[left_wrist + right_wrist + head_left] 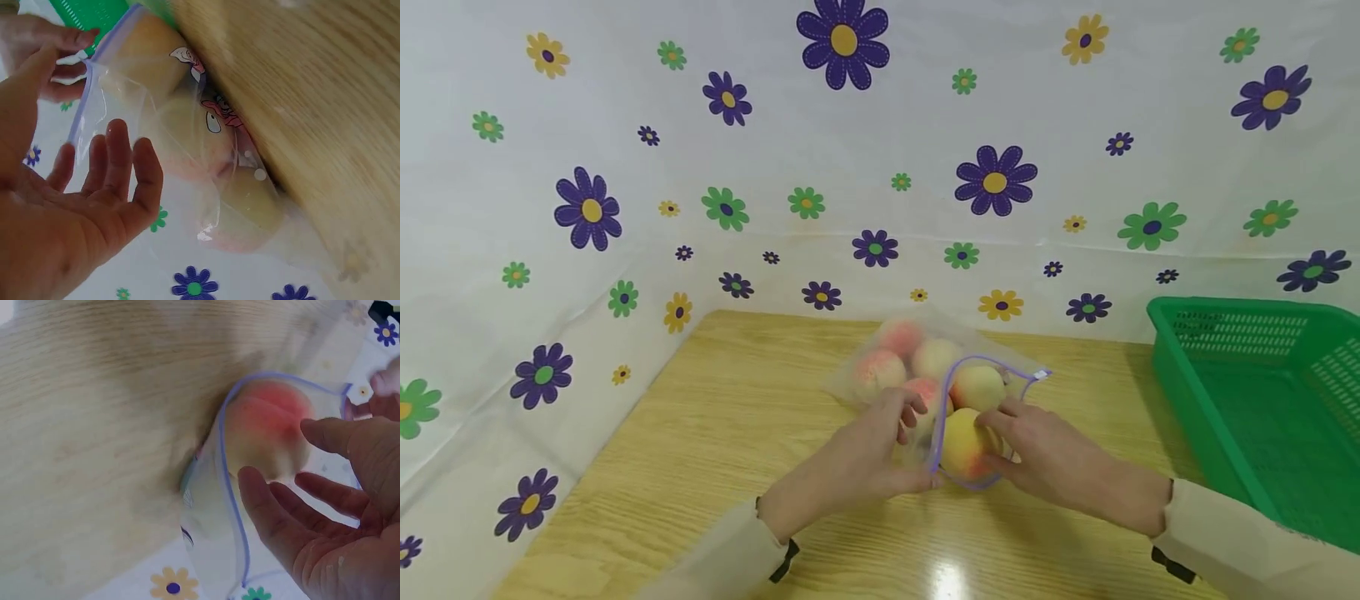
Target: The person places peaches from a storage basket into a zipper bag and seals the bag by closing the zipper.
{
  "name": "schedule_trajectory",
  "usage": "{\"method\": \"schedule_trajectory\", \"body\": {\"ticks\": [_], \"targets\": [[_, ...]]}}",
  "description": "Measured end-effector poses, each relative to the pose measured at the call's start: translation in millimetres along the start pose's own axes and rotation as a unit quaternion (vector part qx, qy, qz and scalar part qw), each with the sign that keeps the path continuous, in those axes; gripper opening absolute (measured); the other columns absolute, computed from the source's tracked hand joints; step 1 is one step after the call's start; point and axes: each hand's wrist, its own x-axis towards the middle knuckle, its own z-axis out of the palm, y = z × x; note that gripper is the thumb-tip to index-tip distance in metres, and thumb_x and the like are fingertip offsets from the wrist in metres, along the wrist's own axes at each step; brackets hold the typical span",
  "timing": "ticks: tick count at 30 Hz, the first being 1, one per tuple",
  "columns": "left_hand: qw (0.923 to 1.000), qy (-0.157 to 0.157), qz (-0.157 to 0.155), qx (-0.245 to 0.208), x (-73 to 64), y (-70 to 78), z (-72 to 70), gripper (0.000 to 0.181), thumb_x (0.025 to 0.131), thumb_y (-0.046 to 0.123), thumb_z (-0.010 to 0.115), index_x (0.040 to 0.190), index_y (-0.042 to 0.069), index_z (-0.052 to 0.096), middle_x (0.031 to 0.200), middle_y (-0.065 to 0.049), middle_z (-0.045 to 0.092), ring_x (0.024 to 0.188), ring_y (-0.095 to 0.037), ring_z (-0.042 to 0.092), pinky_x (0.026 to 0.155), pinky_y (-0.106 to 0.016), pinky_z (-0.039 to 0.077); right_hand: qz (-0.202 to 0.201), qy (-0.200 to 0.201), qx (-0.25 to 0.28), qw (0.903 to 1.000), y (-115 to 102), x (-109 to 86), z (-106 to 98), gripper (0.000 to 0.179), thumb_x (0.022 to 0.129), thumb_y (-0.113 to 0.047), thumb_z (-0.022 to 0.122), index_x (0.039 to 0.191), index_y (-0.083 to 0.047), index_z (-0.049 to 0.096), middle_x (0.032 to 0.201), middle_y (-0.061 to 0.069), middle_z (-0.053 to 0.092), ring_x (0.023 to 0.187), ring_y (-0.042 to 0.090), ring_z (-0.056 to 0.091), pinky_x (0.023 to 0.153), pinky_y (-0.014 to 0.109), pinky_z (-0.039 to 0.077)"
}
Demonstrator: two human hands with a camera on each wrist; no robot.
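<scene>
The right grip [1048, 446], a bare hand, has its fingertips on or right beside the foremost peach [961, 442], but I cannot tell whether it is grasping or released. The left grip [876, 454] is clenched round nothing: its fingers are apart and loosely bent at the clear bag [928, 392], thumb near the lower end of the purple-edged mouth. That peach sits just inside the mouth; at least five other peaches [880, 375] lie deeper in the bag, which rests on its side on the worktop [760, 392]. The mouth gapes, its slider [1040, 376] at the far end, so the bag is not yet closed. If this is packing, I judge it well along, with the front peach to settle and the zip to run; whether fruit is going in or out is not shown. Farther right stands a green basket [1198, 408], and behind everything hangs a flowered sheet [910, 125].
</scene>
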Motion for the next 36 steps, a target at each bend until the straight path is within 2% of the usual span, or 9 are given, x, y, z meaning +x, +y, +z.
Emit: {"method": "schedule_trajectory", "body": {"ticks": [3,6,9,13,17,20,28,33,36], "targets": [[0.9902,0.007,0.059,0.126,-4.7,1.5,6.0,0.049,0.085,0.044,0.083,0.113,0.015,0.055,0.103,0.002,0.058,0.087,-0.009,0.058,0.067,-0.018,0.049,0.014,-0.007,-0.026,0.9995,2.8,-2.2,-9.8,0.03,0.083,-0.02,0.085,0.109,-0.012,0.071,0.095,-0.002,0.066,0.069,0.007,0.059,0.056,0.021,0.048],[0.9628,0.036,0.119,0.24,-4.7,2.0,11.5,0.036,0.085,0.043,0.082,0.099,0.017,0.062,0.089,0.006,0.059,0.071,-0.004,0.053,0.056,-0.013,0.04,0.024,-0.007,-0.058,0.998,8.0,-3.1,-21.6,0.03,0.083,-0.021,0.085,0.108,-0.013,0.071,0.095,-0.001,0.068,0.067,0.008,0.059,0.053,0.023,0.047],[0.9303,0.074,0.156,0.323,-4.2,3.3,16.0,0.025,0.088,0.038,0.08,0.092,0.019,0.064,0.079,0.008,0.057,0.062,-0.003,0.048,0.051,-0.015,0.033,0.022,-0.005,-0.076,0.9968,15.3,-4.1,-32.8,0.027,0.084,-0.019,0.084,0.106,-0.012,0.071,0.093,0.0,0.067,0.066,0.009,0.059,0.053,0.024,0.048],[0.8962,0.103,0.182,0.391,-3.5,4.6,17.3,0.018,0.092,0.034,0.076,0.09,0.021,0.064,0.078,0.008,0.057,0.063,-0.005,0.053,0.055,-0.018,0.034,0.033,-0.009,-0.109,0.9934,27.0,-5.6,-45.9,0.027,0.084,-0.016,0.083,0.107,-0.01,0.07,0.087,0.001,0.064,0.064,0.01,0.057,0.052,0.026,0.049],[0.8789,0.113,0.217,0.41,-3.2,3.5,9.8,0.017,0.092,0.032,0.077,0.091,0.022,0.063,0.083,0.009,0.059,0.068,-0.006,0.057,0.058,-0.02,0.038,0.035,-0.005,-0.179,0.9832,40.5,-5.0,-53.5,0.032,0.082,-0.016,0.085,0.108,-0.009,0.067,0.08,0.001,0.058,0.061,0.012,0.052,0.046,0.027,0.045],[0.8796,0.127,0.241,0.39,-3.3,1.4,-0.9,0.016,0.091,0.028,0.077,0.091,0.021,0.063,0.084,0.01,0.058,0.066,-0.006,0.052,0.059,-0.019,0.04,0.019,-0.011,-0.224,0.9743,49.8,-1.8,-53.9,0.035,0.08,-0.019,0.088,0.105,-0.008,0.066,0.079,0.003,0.057,0.064,0.014,0.053,0.049,0.028,0.048],[0.9086,0.145,0.255,0.297,-9.4,-13.9,-31.7,0.011,0.094,0.014,0.073,0.095,0.018,0.063,0.085,0.008,0.053,0.07,-0.004,0.045,0.06,-0.014,0.041,-0.015,-0.062,-0.267,0.9615,56.7,17.3,-35.4,0.023,0.084,-0.031,0.084,0.096,-0.016,0.071,0.078,0.001,0.06,0.065,0.016,0.057,0.052,0.03,0.054],[0.9156,0.164,0.251,0.268,-15.8,-35.7,-45.6,0.01,0.094,0.009,0.071,0.095,0.015,0.063,0.084,0.007,0.054,0.068,-0.003,0.046,0.059,-0.013,0.042,-0.034,-0.07,-0.302,0.9502,53.3,19.5,-33.2,0.01,0.087,-0.017,0.081,0.092,-0.016,0.072,0.075,0.002,0.059,0.063,0.017,0.055,0.052,0.03,0.052],[0.9211,0.188,0.239,0.243,-21.3,-52.5,-58.3,0.005,0.099,0.01,0.064,0.095,0.012,0.064,0.086,0.005,0.058,0.07,-0.002,0.054,0.061,-0.012,0.047,-0.023,-0.07,-0.291,0.9539,53.5,14.7,-39.2,0.008,0.089,-0.017,0.079,0.09,-0.016,0.071,0.073,0.0,0.057,0.062,0.015,0.052,0.052,0.029,0.05]]}}
